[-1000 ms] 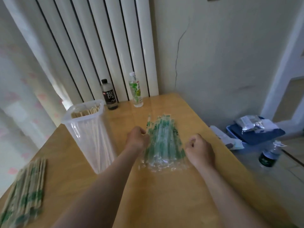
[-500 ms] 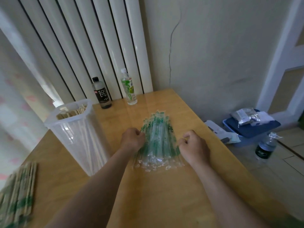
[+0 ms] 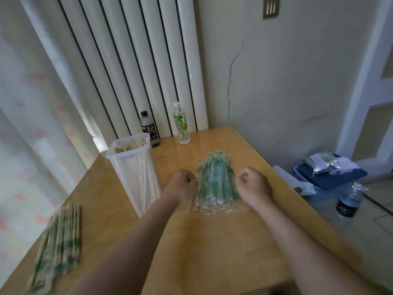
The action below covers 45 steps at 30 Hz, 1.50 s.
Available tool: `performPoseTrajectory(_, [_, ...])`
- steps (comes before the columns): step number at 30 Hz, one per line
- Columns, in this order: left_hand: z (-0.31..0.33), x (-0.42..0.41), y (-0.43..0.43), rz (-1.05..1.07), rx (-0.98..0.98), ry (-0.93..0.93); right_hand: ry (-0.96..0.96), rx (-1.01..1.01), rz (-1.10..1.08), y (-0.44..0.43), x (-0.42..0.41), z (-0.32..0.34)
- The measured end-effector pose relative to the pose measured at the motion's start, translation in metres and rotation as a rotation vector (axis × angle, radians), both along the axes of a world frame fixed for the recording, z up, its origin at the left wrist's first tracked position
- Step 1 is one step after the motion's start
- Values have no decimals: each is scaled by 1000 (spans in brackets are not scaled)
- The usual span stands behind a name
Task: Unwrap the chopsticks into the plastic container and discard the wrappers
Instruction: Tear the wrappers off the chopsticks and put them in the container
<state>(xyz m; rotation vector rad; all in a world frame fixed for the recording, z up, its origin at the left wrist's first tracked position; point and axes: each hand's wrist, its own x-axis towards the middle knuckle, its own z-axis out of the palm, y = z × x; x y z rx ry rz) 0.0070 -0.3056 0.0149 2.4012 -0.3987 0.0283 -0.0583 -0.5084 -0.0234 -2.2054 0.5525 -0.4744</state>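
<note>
A pile of empty clear wrappers with green print point(image 3: 215, 184) lies in the middle of the wooden table point(image 3: 223, 241). My left hand point(image 3: 180, 186) is at the pile's left edge, fingers curled onto it. At the right edge, my right hand point(image 3: 254, 186) has its fingers curled against the wrappers. A tall clear plastic container point(image 3: 136, 173) stands left of my left hand with bare chopsticks point(image 3: 129, 146) upright inside. Wrapped chopsticks point(image 3: 59, 248) lie in a blurred bundle at the table's near left edge.
A black soda bottle point(image 3: 150, 130) and a green-labelled bottle point(image 3: 180, 124) stand at the table's back edge by the radiator. On the floor to the right are a blue bin point(image 3: 331, 179) with packets on it and a water bottle point(image 3: 348, 203).
Both hands stay curled at the sides of the wrapper pile, which looks slightly narrower. The camera has tilted and shifted; the table things are in the same places.
</note>
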Motion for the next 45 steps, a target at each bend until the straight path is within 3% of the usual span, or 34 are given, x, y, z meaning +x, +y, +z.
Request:
performPoseTrajectory(13, [-3,-54,120,66,-40,-78,-43,-92,420,156,-14,39])
performPoseTrajectory(20, [-42,-73,242,267,378,-293,90,-110,706,274,0,20])
performPoseTrajectory(25, [-60,-89,305,488,455,-280,193,-28,797,338,6,3])
performPoseTrajectory(34, [-89,-89,344,585,173,-220,244,149,767,387,13,-25])
performPoseTrajectory(40, [-93,-86,348,543,153,-202,224,184,811,402,12,-16])
performPoseTrajectory(45, [-96,-87,353,530,48,-211,159,27,861,418,5,-27])
